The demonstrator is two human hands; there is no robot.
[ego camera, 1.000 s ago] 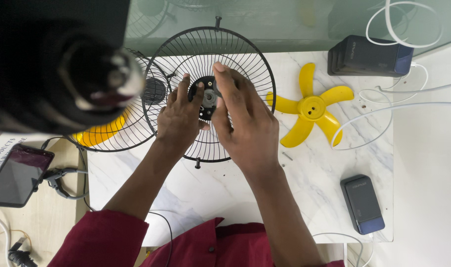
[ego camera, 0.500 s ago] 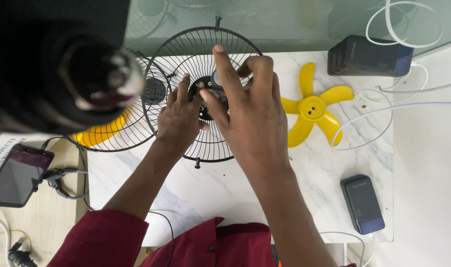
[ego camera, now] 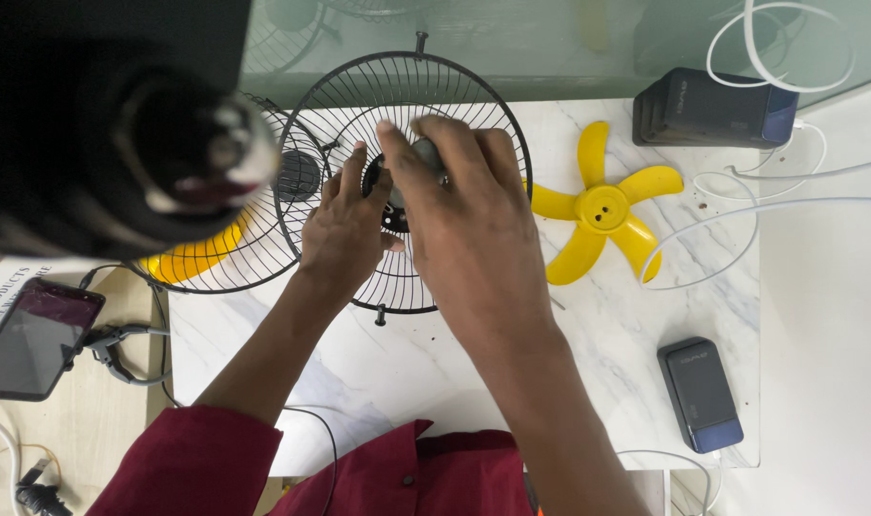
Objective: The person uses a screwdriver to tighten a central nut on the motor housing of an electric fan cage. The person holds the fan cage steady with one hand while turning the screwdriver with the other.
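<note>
Right hand (ego camera: 459, 220) pinches a small grey knob (ego camera: 429, 153) at the hub of the black round wire fan guard (ego camera: 473, 105) on the white marble table (ego camera: 378, 373); our left hand (ego camera: 344, 229), fingers spread, steadies the hub from nine o'clock. We judge the fastening underway; firm twisting comes next.

two wire fan guards (ego camera: 407, 182) (ego camera: 235, 244); one yellow fan blade (ego camera: 602, 212); two power banks (ego camera: 700, 392) (ego camera: 712, 108)
</note>
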